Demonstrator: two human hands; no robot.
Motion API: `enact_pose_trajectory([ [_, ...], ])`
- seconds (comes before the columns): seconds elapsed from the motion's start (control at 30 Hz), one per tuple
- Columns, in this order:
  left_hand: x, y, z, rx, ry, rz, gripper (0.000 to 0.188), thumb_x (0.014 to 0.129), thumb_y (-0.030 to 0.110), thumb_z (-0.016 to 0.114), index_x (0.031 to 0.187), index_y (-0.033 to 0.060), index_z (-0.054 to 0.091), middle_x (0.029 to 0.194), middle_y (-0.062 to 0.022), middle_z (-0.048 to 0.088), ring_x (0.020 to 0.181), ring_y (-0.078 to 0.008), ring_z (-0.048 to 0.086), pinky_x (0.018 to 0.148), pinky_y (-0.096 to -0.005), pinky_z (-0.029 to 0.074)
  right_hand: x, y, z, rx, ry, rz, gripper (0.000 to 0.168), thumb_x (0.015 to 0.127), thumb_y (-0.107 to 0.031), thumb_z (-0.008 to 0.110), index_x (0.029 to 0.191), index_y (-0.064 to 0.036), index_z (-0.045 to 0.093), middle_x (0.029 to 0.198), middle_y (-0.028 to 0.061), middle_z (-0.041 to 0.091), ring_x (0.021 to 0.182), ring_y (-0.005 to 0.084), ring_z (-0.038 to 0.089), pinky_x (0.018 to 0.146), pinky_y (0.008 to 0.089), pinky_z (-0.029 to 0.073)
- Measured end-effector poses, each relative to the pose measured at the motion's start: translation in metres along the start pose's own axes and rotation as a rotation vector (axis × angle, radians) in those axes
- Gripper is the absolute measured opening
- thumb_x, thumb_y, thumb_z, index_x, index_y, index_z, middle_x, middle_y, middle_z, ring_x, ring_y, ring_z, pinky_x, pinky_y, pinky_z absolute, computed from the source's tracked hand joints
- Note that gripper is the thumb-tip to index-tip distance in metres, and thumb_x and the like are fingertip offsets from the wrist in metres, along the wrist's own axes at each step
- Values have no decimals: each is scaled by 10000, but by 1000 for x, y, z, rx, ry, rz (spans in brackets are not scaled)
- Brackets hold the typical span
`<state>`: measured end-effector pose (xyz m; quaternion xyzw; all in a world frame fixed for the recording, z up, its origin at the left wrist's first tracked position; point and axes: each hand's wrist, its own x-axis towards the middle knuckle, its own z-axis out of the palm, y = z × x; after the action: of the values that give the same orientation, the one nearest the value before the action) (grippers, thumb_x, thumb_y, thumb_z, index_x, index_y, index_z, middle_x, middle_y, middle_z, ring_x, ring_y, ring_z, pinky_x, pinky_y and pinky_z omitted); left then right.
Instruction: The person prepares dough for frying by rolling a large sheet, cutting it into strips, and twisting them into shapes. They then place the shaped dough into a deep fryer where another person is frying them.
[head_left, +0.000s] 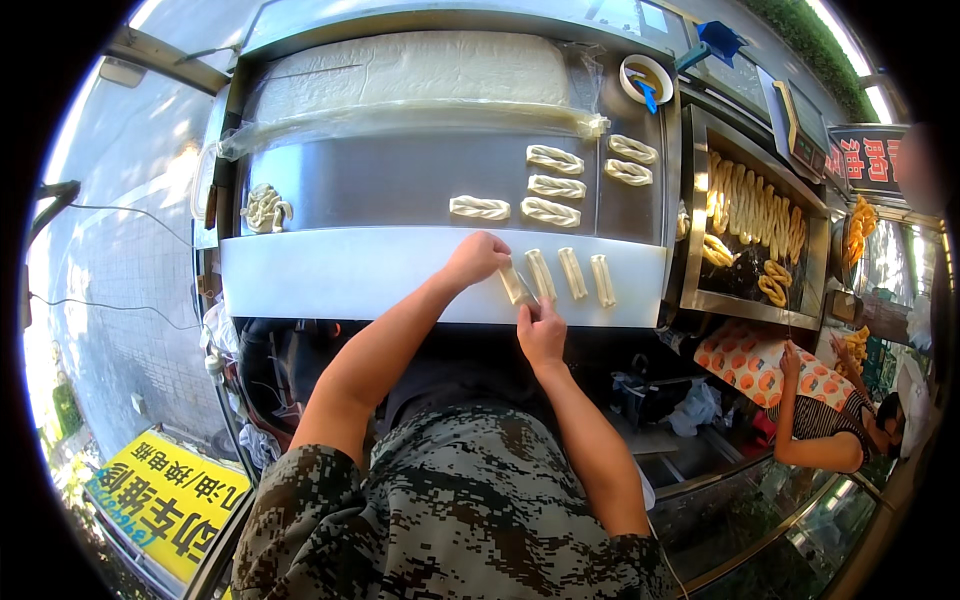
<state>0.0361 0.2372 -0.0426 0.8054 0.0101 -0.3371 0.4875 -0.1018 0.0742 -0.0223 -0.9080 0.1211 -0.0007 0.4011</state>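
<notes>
My left hand (477, 259) has its fingers on the far end of a strip of dough (512, 283) on the white cutting board (337, 274). At the strip's near end, my right hand (541, 330) pinches a small thin tool, perhaps a blade (528, 288), lying along the strip's right side. Several more dough strips (571, 273) lie to the right on the board. Beyond it, twisted dough pieces (551, 211) rest on the metal worktop (360, 180). A large slab of dough (420, 71) under plastic film stands at the back.
Dough scraps (265, 210) lie at the left. A white bowl (646, 81) with a blue-handled utensil is at the back right. Further right, a fryer (694, 289) holds fried dough sticks (742, 199); a scale (801, 131) stands behind it, and another person (817, 420) works beside it.
</notes>
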Motion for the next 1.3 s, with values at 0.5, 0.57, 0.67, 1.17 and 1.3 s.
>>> enact_pose_trajectory([
  [0.5, -1, -4, 0, 37, 160, 52, 177, 802, 151, 667, 898, 26, 747, 816, -140, 719, 772, -262, 685, 717, -372, 534, 32, -35, 18, -424, -312, 175, 151, 819, -121, 612, 883, 13, 583, 787, 255, 675, 800, 444, 668, 739, 514, 537],
  [0.57, 0, -7, 3, 176, 223, 120, 164, 809, 157, 664, 885, 38, 748, 847, -144, 720, 798, -301, 684, 725, -392, 535, 47, -40, 22, -413, -402, 185, 156, 816, -118, 605, 877, 25, 586, 804, 269, 674, 812, 450, 667, 748, 513, 537],
  [0.67, 5, -14, 1, 300, 306, 245, 149, 818, 170, 663, 868, 60, 749, 882, -145, 712, 845, -335, 668, 745, -413, 533, 44, -43, 20, -420, -361, 181, 150, 820, -114, 590, 894, 16, 593, 833, 274, 679, 822, 449, 673, 756, 504, 547],
  [1.17, -77, -47, -15, -155, 200, 294, 416, 857, 171, 696, 1219, 27, 551, 980, -194, 664, 912, -334, 645, 819, -419, 501, 22, -95, 23, 363, -101, -1, 419, 908, -249, 688, 1239, -10, 589, 1260, 152, 560, 1104, 273, 574, 852, 346, 510],
  [1.3, -61, -104, -141, 351, 579, 129, 344, 792, 74, 613, 1134, 66, 579, 960, -186, 662, 946, -407, 624, 800, -479, 488, 17, -101, 3, 281, -212, 23, 314, 856, -172, 721, 1106, 4, 654, 1103, 157, 660, 991, 256, 658, 778, 334, 547],
])
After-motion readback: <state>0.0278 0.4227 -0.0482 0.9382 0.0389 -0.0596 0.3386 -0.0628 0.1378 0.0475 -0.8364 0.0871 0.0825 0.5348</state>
